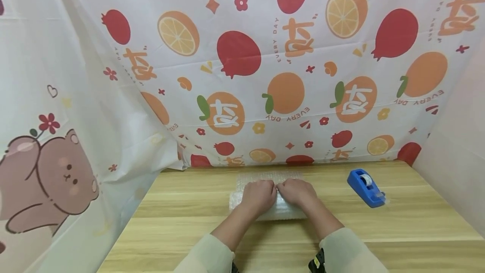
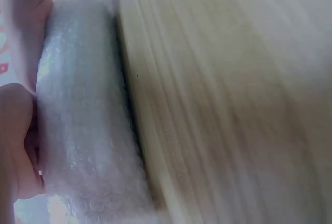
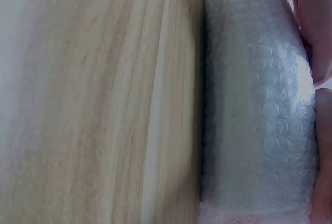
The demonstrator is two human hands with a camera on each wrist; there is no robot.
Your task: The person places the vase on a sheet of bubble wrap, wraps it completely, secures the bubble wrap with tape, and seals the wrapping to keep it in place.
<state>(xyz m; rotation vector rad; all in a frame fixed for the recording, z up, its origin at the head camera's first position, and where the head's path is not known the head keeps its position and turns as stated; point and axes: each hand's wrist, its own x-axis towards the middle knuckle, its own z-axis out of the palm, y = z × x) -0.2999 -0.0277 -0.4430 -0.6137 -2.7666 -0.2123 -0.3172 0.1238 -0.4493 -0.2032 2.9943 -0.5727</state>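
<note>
A sheet of clear bubble wrap [image 1: 284, 210] lies on the wooden table, its near part folded or rolled into a thick, rounded bundle. My left hand [image 1: 259, 195] grips the wrap at the top with curled fingers. Right beside it, my right hand [image 1: 297, 191] holds the wrap the same way, and the thumbs almost meet in the middle. Seen from the left wrist, the bundle [image 2: 85, 105] shows its bubbly near side, with the fingers curled behind it and partly hidden. The right wrist view has the same bundle [image 3: 254, 110] resting along the tabletop.
A blue tape dispenser [image 1: 365, 188] with a roll of clear tape stands on the table [image 1: 182, 218] to the right. Behind the table hangs a white curtain [image 1: 250, 92] printed with fruit; another with a bear [image 1: 64, 176] hangs at the left.
</note>
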